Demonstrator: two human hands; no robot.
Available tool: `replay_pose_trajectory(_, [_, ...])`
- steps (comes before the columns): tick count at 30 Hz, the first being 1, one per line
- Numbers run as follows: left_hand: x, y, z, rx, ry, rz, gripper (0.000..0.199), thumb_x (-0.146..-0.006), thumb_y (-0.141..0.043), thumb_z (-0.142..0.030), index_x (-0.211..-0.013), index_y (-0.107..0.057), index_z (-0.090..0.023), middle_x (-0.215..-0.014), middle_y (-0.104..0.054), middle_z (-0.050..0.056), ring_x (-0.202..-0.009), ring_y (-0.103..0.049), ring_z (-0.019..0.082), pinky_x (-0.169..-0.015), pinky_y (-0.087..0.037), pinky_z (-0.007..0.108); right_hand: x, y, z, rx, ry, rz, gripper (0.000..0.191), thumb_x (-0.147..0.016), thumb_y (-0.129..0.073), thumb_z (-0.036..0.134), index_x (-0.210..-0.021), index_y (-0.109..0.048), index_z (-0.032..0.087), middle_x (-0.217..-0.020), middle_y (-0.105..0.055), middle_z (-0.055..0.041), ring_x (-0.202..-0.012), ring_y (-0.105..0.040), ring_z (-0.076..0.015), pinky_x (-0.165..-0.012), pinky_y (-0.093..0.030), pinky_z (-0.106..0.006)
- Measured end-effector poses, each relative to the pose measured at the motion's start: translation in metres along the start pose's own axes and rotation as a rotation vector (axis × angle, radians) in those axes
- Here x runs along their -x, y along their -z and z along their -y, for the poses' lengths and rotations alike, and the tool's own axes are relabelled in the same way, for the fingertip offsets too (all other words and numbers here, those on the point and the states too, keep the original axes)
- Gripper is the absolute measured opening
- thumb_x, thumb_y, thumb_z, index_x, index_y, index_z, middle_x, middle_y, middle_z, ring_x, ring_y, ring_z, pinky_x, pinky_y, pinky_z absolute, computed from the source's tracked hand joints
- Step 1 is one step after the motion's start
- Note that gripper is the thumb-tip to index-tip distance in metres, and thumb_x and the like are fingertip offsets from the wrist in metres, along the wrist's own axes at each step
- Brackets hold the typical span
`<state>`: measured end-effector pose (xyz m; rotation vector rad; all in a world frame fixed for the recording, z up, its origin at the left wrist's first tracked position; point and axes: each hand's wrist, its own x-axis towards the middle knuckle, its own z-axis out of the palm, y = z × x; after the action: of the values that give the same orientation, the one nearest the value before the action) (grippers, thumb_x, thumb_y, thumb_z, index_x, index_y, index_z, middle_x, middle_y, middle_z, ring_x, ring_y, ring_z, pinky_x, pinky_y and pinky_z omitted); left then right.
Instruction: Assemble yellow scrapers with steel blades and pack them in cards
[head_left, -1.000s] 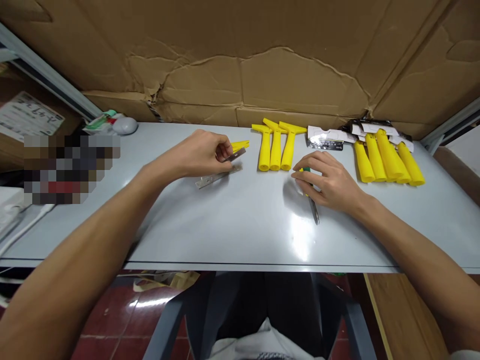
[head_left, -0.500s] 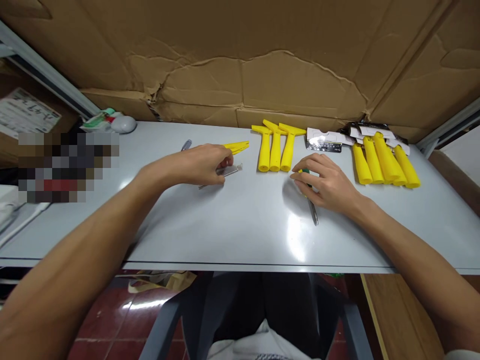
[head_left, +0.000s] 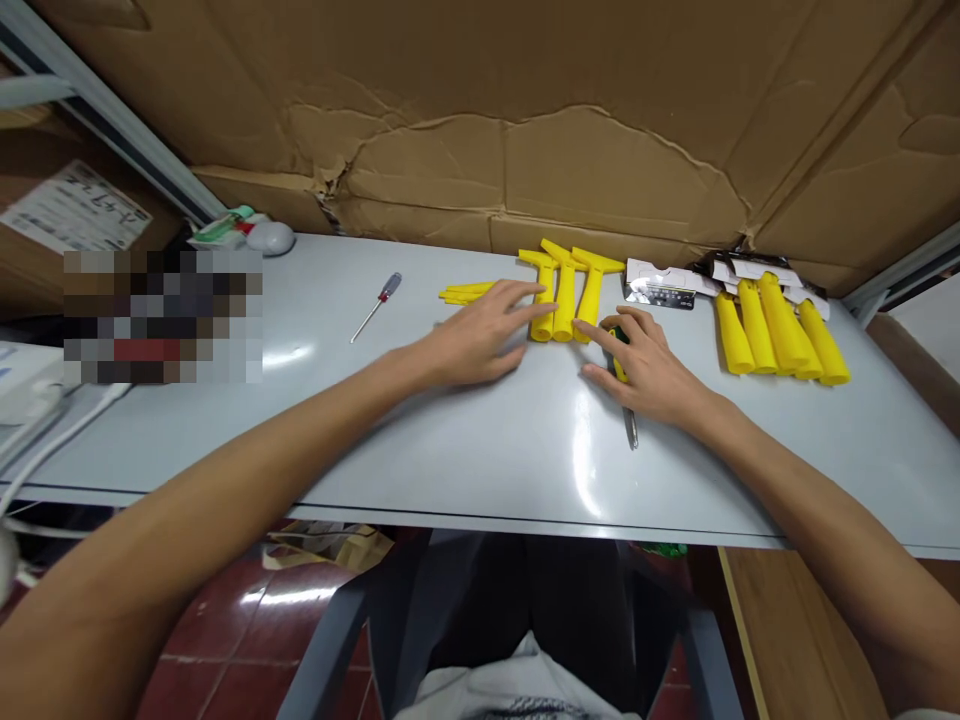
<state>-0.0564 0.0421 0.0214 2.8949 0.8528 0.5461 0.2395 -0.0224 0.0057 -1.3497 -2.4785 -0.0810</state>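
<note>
Three yellow T-shaped handles (head_left: 564, 300) lie side by side at the middle back of the table. My left hand (head_left: 487, 335) is open, its spread fingertips over the leftmost handles. Just right of them, my right hand (head_left: 645, 365) has its fingers apart over a green and yellow tool (head_left: 618, 352) with a metal end; its index fingertip is at the rightmost handle's lower end. Thin yellow pieces (head_left: 465, 292) lie behind my left hand. A small screwdriver (head_left: 387, 290) with a dark handle lies further left.
Several yellow tubes (head_left: 787, 330) lie at the right beside black and white packages (head_left: 667, 284). A mouse (head_left: 271, 238) and a pixelated dark object (head_left: 161, 315) are at the left. Cardboard (head_left: 600, 170) stands along the table's back.
My left hand has moved right, from the clear small item to the yellow handles, and its fingers have spread. The small screwdriver is now uncovered. My right hand's fingers have opened out.
</note>
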Motion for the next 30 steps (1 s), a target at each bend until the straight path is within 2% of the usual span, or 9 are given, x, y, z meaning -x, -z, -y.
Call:
replay_pose_trajectory(2, [-0.001,-0.012,-0.008,-0.001,-0.046,-0.002,0.062,-0.102,-0.051,-0.021,-0.163,-0.042,-0.026,-0.171,-0.038,0.015,-0.161,-0.032,0.033,-0.133,-0.035,0.060,-0.005,-0.001,0.001,-0.027,-0.018,0.015,0.063,-0.106,-0.050,0.058,-0.161,-0.051,0.028,-0.138,-0.060,-0.0189,-0.143,-0.041,-0.0437,-0.116,-0.044,-0.071])
replay_pose_trajectory(6, [-0.002,-0.026,-0.012,-0.003,-0.048,0.009,0.059,-0.106,-0.046,-0.020,-0.165,-0.041,-0.019,-0.170,-0.043,0.016,-0.166,-0.026,0.034,-0.134,-0.034,0.062,-0.015,0.001,0.005,-0.130,-0.086,-0.004,0.056,-0.106,-0.050,0.053,-0.152,-0.059,0.024,-0.130,-0.063,-0.0188,-0.131,-0.049,-0.0389,-0.115,-0.045,-0.064])
replay_pose_trajectory(12, [-0.004,-0.027,-0.009,-0.011,-0.057,-0.017,0.053,-0.107,-0.046,-0.022,-0.159,-0.049,-0.015,-0.168,-0.049,0.014,-0.163,-0.031,0.034,-0.133,-0.036,0.060,-0.025,0.008,0.012,-0.270,-0.204,0.013,0.030,-0.099,-0.060,0.038,-0.124,-0.068,0.024,-0.115,-0.064,-0.0151,-0.121,-0.052,-0.0361,-0.109,-0.045,-0.052])
replay_pose_trajectory(20, [-0.006,-0.029,-0.012,0.024,-0.018,-0.003,0.054,-0.106,-0.046,-0.019,-0.159,-0.049,-0.012,-0.170,-0.045,0.015,-0.165,-0.028,0.035,-0.136,-0.033,0.058,-0.027,0.010,0.005,-0.342,-0.212,-0.008,0.032,-0.102,-0.054,0.036,-0.126,-0.072,0.025,-0.101,-0.068,-0.0115,-0.106,-0.059,-0.0322,-0.100,-0.046,-0.048])
replay_pose_trajectory(24, [-0.006,-0.030,-0.011,0.061,-0.009,-0.006,0.055,-0.105,-0.046,-0.018,-0.160,-0.047,-0.017,-0.171,-0.043,0.014,-0.167,-0.025,0.033,-0.136,-0.032,0.059,-0.027,0.012,0.001,-0.409,-0.195,-0.037,0.031,-0.105,-0.053,0.038,-0.121,-0.077,0.026,-0.104,-0.075,-0.0095,-0.106,-0.065,-0.0301,-0.101,-0.048,-0.048])
replay_pose_trajectory(27, [-0.006,-0.030,-0.010,0.082,-0.010,-0.027,0.053,-0.105,-0.046,-0.018,-0.158,-0.049,-0.017,-0.170,-0.044,0.014,-0.167,-0.025,0.032,-0.136,-0.031,0.060,-0.026,0.016,-0.003,-0.476,-0.206,-0.075,0.031,-0.105,-0.054,0.041,-0.123,-0.075,0.028,-0.116,-0.077,-0.0079,-0.110,-0.069,-0.0273,-0.097,-0.053,-0.044])
replay_pose_trajectory(30, [-0.005,-0.029,-0.009,0.115,-0.006,-0.030,0.051,-0.105,-0.047,-0.019,-0.156,-0.051,-0.017,-0.170,-0.045,0.014,-0.166,-0.028,0.031,-0.137,-0.030,0.058,-0.022,0.021,-0.008,-0.628,-0.222,-0.204,0.026,-0.102,-0.060,0.038,-0.122,-0.073,0.028,-0.128,-0.074,-0.0058,-0.113,-0.070,-0.0235,-0.093,-0.058,-0.038])
